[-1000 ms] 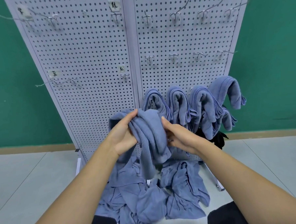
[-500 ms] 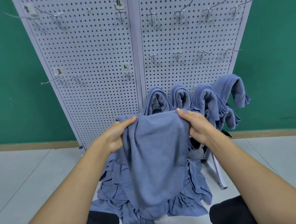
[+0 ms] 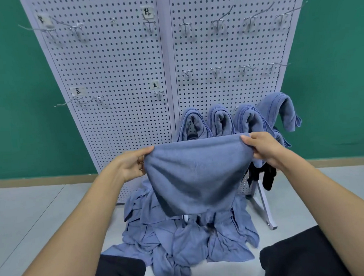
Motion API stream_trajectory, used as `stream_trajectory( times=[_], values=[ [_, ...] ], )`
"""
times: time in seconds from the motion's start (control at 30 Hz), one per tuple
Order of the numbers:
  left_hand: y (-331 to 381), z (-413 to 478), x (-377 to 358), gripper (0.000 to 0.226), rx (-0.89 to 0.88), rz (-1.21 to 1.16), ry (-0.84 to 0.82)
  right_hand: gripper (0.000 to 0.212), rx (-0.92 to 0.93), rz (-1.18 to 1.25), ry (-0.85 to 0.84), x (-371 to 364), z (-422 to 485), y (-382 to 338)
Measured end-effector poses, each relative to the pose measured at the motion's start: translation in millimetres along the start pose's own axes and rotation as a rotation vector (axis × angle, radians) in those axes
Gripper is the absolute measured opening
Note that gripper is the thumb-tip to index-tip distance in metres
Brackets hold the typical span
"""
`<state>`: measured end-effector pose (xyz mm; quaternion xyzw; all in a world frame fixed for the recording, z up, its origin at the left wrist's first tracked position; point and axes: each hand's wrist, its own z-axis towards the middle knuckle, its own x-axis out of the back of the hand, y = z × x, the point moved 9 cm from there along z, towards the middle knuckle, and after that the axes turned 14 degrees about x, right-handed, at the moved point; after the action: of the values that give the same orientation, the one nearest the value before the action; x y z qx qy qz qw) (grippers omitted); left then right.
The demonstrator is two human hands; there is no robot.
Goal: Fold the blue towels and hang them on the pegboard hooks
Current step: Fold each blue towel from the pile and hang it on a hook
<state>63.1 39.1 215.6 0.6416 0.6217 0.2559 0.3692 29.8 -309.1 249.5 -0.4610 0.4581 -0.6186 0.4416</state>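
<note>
I hold a blue towel [image 3: 196,175] stretched out in front of me at chest height. My left hand [image 3: 132,164] pinches its upper left corner and my right hand [image 3: 261,148] pinches its upper right corner, so its top edge is taut and the rest hangs down. Behind it stands the white pegboard [image 3: 119,77]. Several folded blue towels [image 3: 247,119] hang on its lowest row of hooks at the right. A heap of loose blue towels [image 3: 182,239] lies on the floor at the board's foot.
Bare metal hooks [image 3: 216,69] stick out of the pegboard in its upper and middle rows. A black cloth [image 3: 267,177] hangs low at the board's right. The white stand leg [image 3: 265,209] reaches onto the grey floor. My dark-clad knees [image 3: 299,256] are at the bottom.
The towel was bunched between both hands a second ago. My hands have moved apart along its top edge, and it now hangs spread out flat and taut.
</note>
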Motion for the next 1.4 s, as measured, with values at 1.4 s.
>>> stream_trajectory(
  times=[1.4],
  values=[
    [73.4, -60.6, -2.5, 0.009, -0.342, 0.098, 0.228, 0.012, 0.047, 0.034, 0.09, 50.2, -2.7, -45.2]
  ],
)
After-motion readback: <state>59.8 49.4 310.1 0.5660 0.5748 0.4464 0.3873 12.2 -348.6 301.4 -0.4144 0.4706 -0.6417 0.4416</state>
